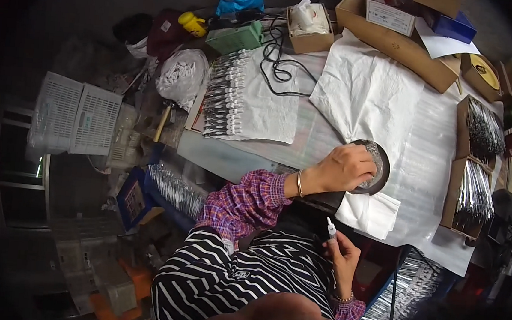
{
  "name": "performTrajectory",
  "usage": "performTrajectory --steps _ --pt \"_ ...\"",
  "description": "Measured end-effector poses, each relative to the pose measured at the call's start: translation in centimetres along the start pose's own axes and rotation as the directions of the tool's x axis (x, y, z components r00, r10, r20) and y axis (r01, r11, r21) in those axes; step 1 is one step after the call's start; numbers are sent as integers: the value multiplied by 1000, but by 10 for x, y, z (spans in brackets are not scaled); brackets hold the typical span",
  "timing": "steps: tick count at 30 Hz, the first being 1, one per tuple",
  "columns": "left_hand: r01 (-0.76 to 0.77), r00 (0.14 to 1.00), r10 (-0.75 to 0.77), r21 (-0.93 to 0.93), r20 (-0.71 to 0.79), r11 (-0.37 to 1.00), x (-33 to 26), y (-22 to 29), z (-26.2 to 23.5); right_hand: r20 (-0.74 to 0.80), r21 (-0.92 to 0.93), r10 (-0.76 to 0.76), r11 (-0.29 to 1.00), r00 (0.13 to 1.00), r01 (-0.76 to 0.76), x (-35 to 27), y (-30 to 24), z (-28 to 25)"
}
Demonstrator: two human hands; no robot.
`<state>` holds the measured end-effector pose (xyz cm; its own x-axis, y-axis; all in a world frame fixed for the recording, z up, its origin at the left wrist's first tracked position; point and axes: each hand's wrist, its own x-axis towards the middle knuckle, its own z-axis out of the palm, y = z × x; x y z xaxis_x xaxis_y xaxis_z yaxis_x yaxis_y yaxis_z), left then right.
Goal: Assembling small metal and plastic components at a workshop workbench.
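Note:
My left hand [344,168], with a bangle at the wrist, reaches over a dark round dish [382,188]. Its fingers are bent together inside the dish rim, and anything pinched between them is hidden. Small clear or shiny bits [372,148] seem to lie in the dish. Lower down, close to my body, my right hand [344,260] grips a small slim piece with a white pointed tip [331,227] and a greyish body, tip upward. Similar white-and-dark pieces [226,97] lie in a neat row on a white cloth [272,110] at the left of the table.
Two cardboard boxes full of thin silvery pieces [476,195] stand at the right. A folded white cloth [369,214] lies below the dish. Black cable [281,72] curls at the back near a green box [235,38]. White baskets [76,113] and a bag of white parts [181,76] sit left.

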<state>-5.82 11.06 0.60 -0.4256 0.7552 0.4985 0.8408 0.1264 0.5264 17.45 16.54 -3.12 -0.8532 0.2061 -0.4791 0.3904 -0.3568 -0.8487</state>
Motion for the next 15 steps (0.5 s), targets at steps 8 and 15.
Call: performTrajectory --steps 8,15 --pt "-51 996 42 127 73 991 2 -3 0 -22 -11 4 1000 1000 -5 2 -7 9" --pt "-70 995 59 162 77 984 0 -4 9 -23 -30 10 1000 1000 -10 3 -9 10"
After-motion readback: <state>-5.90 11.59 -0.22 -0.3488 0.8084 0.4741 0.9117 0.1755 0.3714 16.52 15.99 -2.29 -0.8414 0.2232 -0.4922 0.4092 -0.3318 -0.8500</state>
